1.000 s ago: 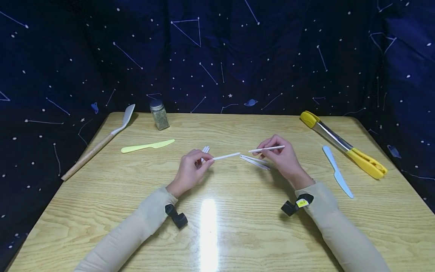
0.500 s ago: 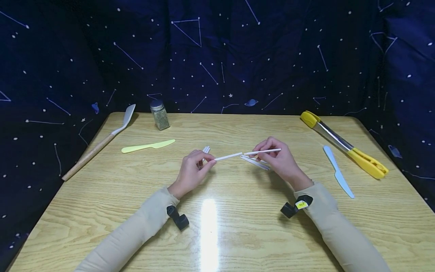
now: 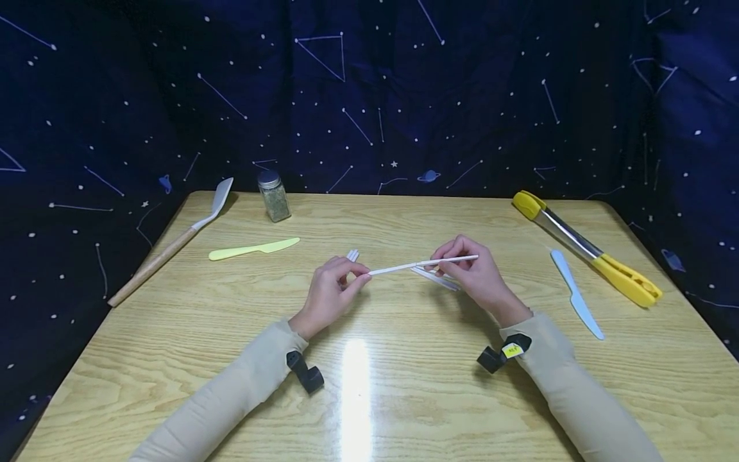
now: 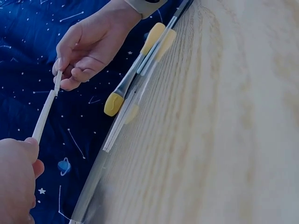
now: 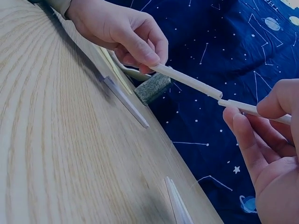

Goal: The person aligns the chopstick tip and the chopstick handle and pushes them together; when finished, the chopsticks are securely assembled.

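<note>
Between thumb and fingertips my left hand (image 3: 331, 292) pinches a thin white stick (image 3: 392, 269), pointing right. My right hand (image 3: 473, 269) pinches a second white stick (image 5: 245, 107) in the same way, pointing left. The two inner ends meet in the air, slightly out of line in the right wrist view; whether one sits inside the other I cannot tell. The left stick's end looks notched or hollow, and the right one's tip narrower. Several loose white sticks (image 3: 435, 278) lie below my right hand. More white sticks (image 3: 353, 255) lie behind my left hand, partly hidden by it.
On the wooden table (image 3: 260, 417), a spatula (image 3: 167, 253), a yellow-green knife (image 3: 254, 249) and a spice jar (image 3: 275, 199) lie or stand to the left. Yellow-handled tongs (image 3: 589, 247) and a light blue knife (image 3: 577, 295) are on the right. A starry cloth (image 3: 369, 96) hangs behind.
The right hand has moved slightly left and the left hand slightly right. The two held sticks, apart a second ago, now meet end to end.
</note>
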`<state>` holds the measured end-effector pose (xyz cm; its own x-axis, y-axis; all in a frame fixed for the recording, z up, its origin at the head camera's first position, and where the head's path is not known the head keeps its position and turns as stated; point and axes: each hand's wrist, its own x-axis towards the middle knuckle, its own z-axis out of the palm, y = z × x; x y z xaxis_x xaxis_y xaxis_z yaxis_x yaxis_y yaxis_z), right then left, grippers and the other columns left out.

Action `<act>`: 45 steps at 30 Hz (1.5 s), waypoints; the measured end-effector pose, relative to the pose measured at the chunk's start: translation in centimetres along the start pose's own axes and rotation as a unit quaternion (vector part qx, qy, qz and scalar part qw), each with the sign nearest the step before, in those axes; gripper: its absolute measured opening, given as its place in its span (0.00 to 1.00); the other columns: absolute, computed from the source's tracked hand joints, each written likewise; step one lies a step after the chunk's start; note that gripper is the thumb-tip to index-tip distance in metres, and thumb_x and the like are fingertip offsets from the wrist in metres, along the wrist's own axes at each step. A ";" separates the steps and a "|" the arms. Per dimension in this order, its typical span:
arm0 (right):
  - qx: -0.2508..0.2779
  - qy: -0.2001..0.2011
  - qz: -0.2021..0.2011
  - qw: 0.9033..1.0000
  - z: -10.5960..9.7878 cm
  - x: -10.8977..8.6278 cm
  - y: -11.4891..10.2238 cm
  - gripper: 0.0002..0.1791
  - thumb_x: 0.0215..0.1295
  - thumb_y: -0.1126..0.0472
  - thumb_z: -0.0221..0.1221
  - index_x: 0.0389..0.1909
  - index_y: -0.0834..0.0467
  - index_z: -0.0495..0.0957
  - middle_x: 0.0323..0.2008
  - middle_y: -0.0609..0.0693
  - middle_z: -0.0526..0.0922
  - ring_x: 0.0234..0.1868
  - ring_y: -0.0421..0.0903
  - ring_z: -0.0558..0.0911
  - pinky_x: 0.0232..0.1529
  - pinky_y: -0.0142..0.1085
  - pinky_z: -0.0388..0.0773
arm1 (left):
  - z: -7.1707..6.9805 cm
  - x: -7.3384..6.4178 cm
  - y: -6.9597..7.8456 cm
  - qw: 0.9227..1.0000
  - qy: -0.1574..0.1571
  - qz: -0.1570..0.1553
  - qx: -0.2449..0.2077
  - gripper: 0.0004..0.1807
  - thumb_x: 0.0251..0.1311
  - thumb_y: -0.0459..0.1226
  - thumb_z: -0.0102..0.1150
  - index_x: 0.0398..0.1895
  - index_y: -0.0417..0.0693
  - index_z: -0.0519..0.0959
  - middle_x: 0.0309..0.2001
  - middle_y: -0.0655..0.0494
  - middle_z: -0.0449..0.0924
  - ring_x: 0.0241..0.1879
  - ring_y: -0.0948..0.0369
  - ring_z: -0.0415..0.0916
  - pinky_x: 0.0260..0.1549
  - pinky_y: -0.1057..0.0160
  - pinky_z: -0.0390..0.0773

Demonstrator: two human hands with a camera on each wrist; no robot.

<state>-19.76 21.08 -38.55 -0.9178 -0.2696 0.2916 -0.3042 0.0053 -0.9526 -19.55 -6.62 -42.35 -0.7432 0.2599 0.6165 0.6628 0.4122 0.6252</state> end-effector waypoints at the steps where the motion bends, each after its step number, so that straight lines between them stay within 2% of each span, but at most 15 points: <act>1: 0.000 0.001 -0.001 1.000 0.0 0.0 0.0 0.05 0.61 0.78 0.54 0.29 0.71 0.67 0.36 0.51 0.81 0.36 0.48 0.86 0.37 0.32 0.82 | 0.0 0.0 0.0 1.000 0.000 0.001 0.003 0.03 0.57 0.35 0.66 0.32 0.44 0.85 0.28 0.55 0.83 0.21 0.60 0.66 0.23 0.71 0.64; 11: -0.014 -0.007 0.005 1.000 0.1 -0.2 0.1 0.04 0.62 0.78 0.54 0.31 0.72 0.68 0.36 0.51 0.81 0.35 0.43 0.85 0.37 0.30 0.82 | 0.2 -0.3 -0.2 1.000 -0.009 -0.015 0.013 0.03 0.58 0.36 0.66 0.32 0.45 0.84 0.28 0.56 0.82 0.21 0.58 0.67 0.23 0.71 0.63; 19: -0.006 -0.013 -0.003 1.000 0.1 -0.2 0.1 0.05 0.62 0.78 0.54 0.30 0.74 0.66 0.36 0.51 0.81 0.35 0.44 0.85 0.36 0.31 0.82 | 0.3 -0.3 -0.2 1.000 -0.015 -0.019 0.015 0.03 0.59 0.35 0.65 0.32 0.45 0.84 0.28 0.57 0.82 0.21 0.60 0.67 0.23 0.69 0.65; 28: -0.082 -0.002 0.005 0.997 0.3 -0.2 0.0 0.04 0.62 0.75 0.57 0.31 0.71 0.70 0.36 0.49 0.81 0.33 0.41 0.83 0.37 0.29 0.81 | 0.4 -0.4 -0.4 0.999 -0.020 -0.022 0.013 0.05 0.60 0.37 0.64 0.32 0.45 0.84 0.28 0.57 0.82 0.22 0.62 0.67 0.24 0.70 0.66; 32: -0.071 -0.003 0.008 0.997 0.4 -0.3 -0.1 0.05 0.62 0.75 0.57 0.31 0.71 0.70 0.36 0.50 0.81 0.34 0.41 0.83 0.38 0.29 0.81 | 0.4 -0.5 -0.5 0.999 -0.021 -0.022 0.012 0.05 0.60 0.37 0.64 0.32 0.44 0.84 0.28 0.57 0.82 0.22 0.60 0.68 0.24 0.70 0.66; 39: -0.020 -0.019 0.005 1.000 0.6 -0.1 -0.5 0.03 0.63 0.77 0.54 0.31 0.71 0.69 0.36 0.51 0.81 0.34 0.41 0.84 0.39 0.31 0.82 | 0.5 -0.6 -0.6 1.000 -0.017 -0.022 0.011 0.05 0.60 0.37 0.64 0.32 0.44 0.83 0.27 0.57 0.82 0.22 0.63 0.66 0.23 0.70 0.66; 45: -0.013 -0.028 0.007 1.000 0.4 -0.1 -0.7 0.03 0.64 0.74 0.56 0.33 0.70 0.71 0.35 0.51 0.82 0.35 0.41 0.86 0.38 0.31 0.82 | 0.5 -0.5 -0.5 1.000 -0.012 -0.023 0.008 0.04 0.59 0.36 0.65 0.32 0.45 0.84 0.27 0.57 0.82 0.22 0.63 0.66 0.23 0.70 0.66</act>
<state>-19.34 20.70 -37.94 -0.9065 -0.3225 0.2724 -0.2987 0.0342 -0.9537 -19.51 -6.50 -43.22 -0.7744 0.2616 0.5762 0.6272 0.4378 0.6442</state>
